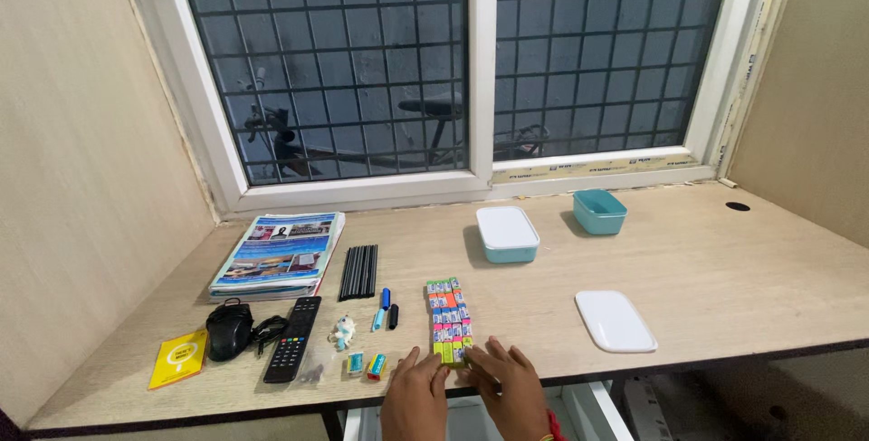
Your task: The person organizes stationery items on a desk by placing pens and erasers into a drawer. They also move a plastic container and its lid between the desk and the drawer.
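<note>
Both my hands rest at the near edge of the wooden desk point(706, 260). My left hand point(415, 396) and my right hand point(507, 387) touch the near end of a block of small colourful erasers point(449, 319), laid in two tight columns. Fingertips of both hands press against the yellow-green erasers at the bottom of the block. Neither hand has lifted anything.
Left of the erasers lie pens point(386, 308), a small figurine point(343, 331), two sharpeners point(367, 365), black pencils point(359, 271), a remote point(293, 338), a mouse point(228, 330), a yellow card point(178, 359) and magazines point(280, 254). A lidded teal box point(507, 234), an open teal box point(599, 211) and a white lid point(615, 321) sit to the right.
</note>
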